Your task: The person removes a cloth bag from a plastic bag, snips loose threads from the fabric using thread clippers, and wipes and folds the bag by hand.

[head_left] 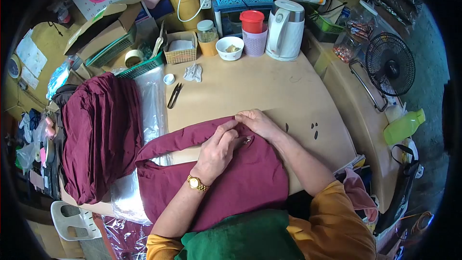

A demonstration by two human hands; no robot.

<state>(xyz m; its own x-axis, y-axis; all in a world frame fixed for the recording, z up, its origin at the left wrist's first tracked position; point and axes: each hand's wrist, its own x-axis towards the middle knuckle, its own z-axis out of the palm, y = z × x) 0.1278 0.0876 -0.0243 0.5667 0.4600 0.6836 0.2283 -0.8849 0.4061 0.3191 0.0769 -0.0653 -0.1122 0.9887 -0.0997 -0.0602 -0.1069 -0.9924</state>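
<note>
A maroon fabric bag [240, 188] with a wide padded strap [187, 135] lies across the table's front edge and my lap. My left hand [217, 150], with a gold watch on its wrist, is closed on the fabric where the strap meets the bag. Just to its right, my right hand [256, 123] pinches the same upper corner, fingertips close to the left ones. A small shiny metal piece [247, 140] shows on the bag below the right hand. What lies exactly between the fingertips is hidden.
On the left rises a pile of maroon fabric [101, 139] beside clear plastic sheets [151, 91]. Black thread snips [174, 96] lie beyond the bag. A white kettle [285, 31], a bowl [229, 49] and baskets line the back. A fan [390, 65] stands at right.
</note>
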